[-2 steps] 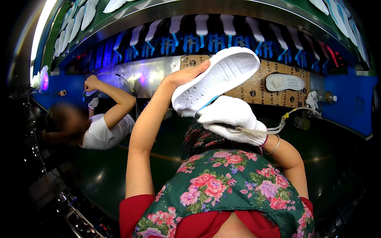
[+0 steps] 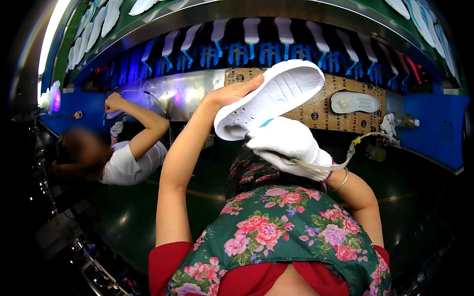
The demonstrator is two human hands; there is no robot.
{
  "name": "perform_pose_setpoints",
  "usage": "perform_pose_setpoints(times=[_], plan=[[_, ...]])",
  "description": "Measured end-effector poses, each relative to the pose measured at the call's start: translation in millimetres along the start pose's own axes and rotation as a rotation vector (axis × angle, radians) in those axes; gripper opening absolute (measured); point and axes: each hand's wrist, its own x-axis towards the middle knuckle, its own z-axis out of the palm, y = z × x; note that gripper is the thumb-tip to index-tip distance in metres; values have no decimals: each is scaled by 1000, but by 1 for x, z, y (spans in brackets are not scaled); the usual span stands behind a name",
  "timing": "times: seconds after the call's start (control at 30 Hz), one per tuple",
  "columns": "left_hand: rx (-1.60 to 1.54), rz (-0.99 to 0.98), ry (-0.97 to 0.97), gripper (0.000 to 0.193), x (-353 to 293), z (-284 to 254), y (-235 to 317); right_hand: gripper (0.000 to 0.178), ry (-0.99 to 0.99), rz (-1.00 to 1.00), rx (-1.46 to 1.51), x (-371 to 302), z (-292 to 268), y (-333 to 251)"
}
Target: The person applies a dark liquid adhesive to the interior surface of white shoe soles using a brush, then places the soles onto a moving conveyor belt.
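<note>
My bare left hand [image 2: 238, 92] grips a white shoe sole [image 2: 282, 91] by its far left edge, fingers mostly hidden beneath it. The sole is tilted, its hollowed inner face up and small dark marks toward the near end. My right hand [image 2: 286, 144], in a white knitted glove, is closed around a hose-fed brush, its dark tip [image 2: 246, 137] at the sole's near end. A clear hose [image 2: 340, 162] runs from this hand to the right. Between glove and sole shows a bright blue strip [image 2: 266, 122]; I cannot tell which thing it belongs to.
Another white sole [image 2: 354, 102] lies on printed cardboard [image 2: 316, 111] covering the bench. Right of it are crumpled white tissue [image 2: 389, 124] and a bottle [image 2: 410, 121]. Behind, lilac soles [image 2: 251, 32] hang on blue holders. A co-worker [image 2: 133, 160] works at the left.
The brush tip has shifted slightly right and up along the sole's near end with my right hand. The sole has dipped a little; my left hand keeps its grip.
</note>
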Motion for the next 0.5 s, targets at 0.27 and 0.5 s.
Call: perform_pose_setpoints(times=[0.27,0.5], plan=[[375,-38,-175,79,3,-6,12,24,-155,32,-108,-2,-6,-4],[-373,206,-112,79,11,7,-18,20,261,590,313,-12,-29,-7]])
